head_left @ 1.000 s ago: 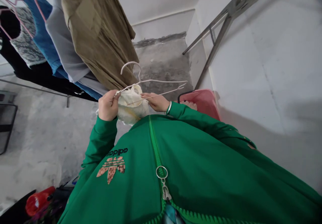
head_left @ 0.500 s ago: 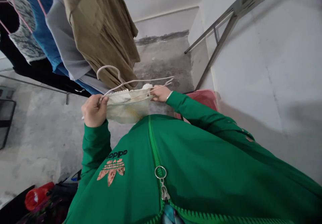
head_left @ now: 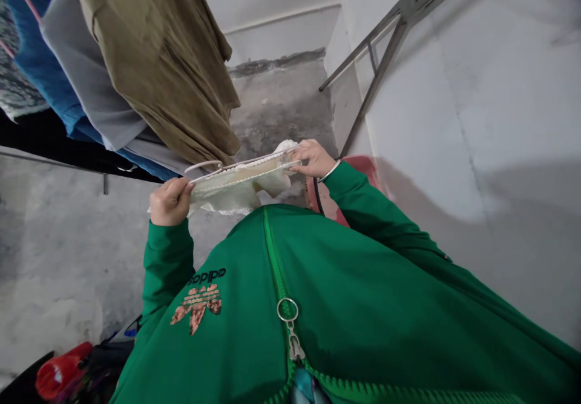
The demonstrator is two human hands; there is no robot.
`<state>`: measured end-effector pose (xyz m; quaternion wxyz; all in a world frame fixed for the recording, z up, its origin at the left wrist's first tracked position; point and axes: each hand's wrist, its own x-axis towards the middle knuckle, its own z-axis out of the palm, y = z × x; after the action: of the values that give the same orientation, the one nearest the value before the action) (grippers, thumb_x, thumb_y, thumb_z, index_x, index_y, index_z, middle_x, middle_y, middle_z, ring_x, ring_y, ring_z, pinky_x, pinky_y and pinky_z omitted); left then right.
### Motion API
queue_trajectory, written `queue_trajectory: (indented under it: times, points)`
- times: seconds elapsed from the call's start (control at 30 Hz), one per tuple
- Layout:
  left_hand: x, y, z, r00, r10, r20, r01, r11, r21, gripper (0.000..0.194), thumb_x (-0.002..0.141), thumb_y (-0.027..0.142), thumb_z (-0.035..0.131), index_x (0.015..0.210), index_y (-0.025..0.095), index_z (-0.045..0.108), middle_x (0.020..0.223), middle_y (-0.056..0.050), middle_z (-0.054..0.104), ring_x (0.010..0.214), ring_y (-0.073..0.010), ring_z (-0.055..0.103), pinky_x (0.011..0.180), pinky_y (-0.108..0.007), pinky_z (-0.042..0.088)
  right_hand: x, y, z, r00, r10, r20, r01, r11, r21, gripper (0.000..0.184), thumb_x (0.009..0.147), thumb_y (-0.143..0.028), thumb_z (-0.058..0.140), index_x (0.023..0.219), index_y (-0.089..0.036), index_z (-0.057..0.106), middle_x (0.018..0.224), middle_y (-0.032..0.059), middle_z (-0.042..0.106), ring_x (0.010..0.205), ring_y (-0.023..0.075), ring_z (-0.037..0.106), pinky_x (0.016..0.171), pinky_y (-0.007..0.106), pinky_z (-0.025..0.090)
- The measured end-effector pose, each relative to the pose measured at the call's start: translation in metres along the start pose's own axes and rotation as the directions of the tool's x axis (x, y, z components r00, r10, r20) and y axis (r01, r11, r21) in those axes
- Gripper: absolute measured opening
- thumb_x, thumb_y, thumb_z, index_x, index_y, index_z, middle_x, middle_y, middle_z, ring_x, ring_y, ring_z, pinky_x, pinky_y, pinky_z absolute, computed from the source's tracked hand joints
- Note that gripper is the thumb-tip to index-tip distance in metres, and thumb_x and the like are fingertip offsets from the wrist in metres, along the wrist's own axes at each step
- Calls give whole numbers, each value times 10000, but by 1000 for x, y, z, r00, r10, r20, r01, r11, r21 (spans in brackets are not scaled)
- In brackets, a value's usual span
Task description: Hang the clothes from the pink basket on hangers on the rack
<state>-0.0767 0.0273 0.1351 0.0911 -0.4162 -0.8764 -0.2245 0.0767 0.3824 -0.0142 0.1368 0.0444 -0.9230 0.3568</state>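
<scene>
A pale, cream-green pair of underpants is stretched between my hands in front of my body, its ruffled elastic waistband uppermost. My left hand is closed on one end of the waistband together with the end of a thin white hanger. At the other end, my right hand pinches the waistband by the hanger's far arm. The hanger's bar runs along the waistband, and its hook lies tilted near my left hand. How the cloth is fixed to the hanger's ends is hidden by my fingers.
Clothes hang on the left, the olive-brown garment nearest, then a grey top and a blue one. A pink basket stands behind my right wrist. Metal struts lean by the white wall. A red object lies lower left.
My right hand has moved right and up, pulling the waistband out along the hanger's bar. The hanger's hook has tipped lower. The view has shifted slightly, with the hanging clothes further left.
</scene>
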Motion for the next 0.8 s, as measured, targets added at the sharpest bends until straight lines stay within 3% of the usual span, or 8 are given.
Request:
queue_trajectory:
  times: [0.1, 0.2, 0.43, 0.63, 0.8]
  points:
    - [1, -6, -2, 998, -59, -7, 58, 992, -116, 305, 838, 444, 513, 775, 202, 689, 631, -18, 616, 560, -133, 553, 558, -245, 457, -2, -4, -8, 995, 8, -101, -2, 999, 54, 389, 783, -586, 588, 743, -214, 692, 866, 69, 698, 940, 234, 619, 981, 461, 378]
    - [2, -10, -2, 992, -118, -52, 108, 980, -166, 314, 833, 454, 526, 763, 198, 693, 592, 2, 597, 518, -120, 527, 514, -238, 442, -4, -7, -12, 993, -19, -117, 25, 998, 49, 425, 776, -615, 586, 778, -207, 705, 913, 87, 685, 984, 245, 584, 1004, 485, 345]
    - [4, -12, 3, 992, -86, -96, 75, 991, -115, 242, 840, 372, 538, 767, 191, 683, 662, -15, 614, 619, -129, 580, 618, -238, 467, -4, -11, -14, 999, -35, -39, 35, 999, 1, 385, 801, -591, 575, 828, -233, 714, 903, 69, 680, 1016, 251, 554, 992, 495, 312]
    - [4, -11, 4, 972, -194, -135, 171, 971, -165, 246, 838, 374, 529, 739, 191, 661, 575, 16, 551, 528, -108, 499, 520, -230, 386, 2, -14, -16, 997, -65, -37, 66, 998, 8, 544, 915, -606, 347, 767, -228, 709, 862, 59, 702, 978, 218, 579, 973, 463, 328]
    - [0, -11, 3, 972, -211, -107, 194, 970, -146, 254, 832, 378, 520, 746, 180, 654, 569, 19, 532, 532, -102, 482, 530, -228, 374, 6, -11, -14, 992, -100, -75, 100, 995, 0, 520, 891, -627, 403, 745, -238, 716, 849, 45, 730, 951, 215, 595, 953, 459, 343]
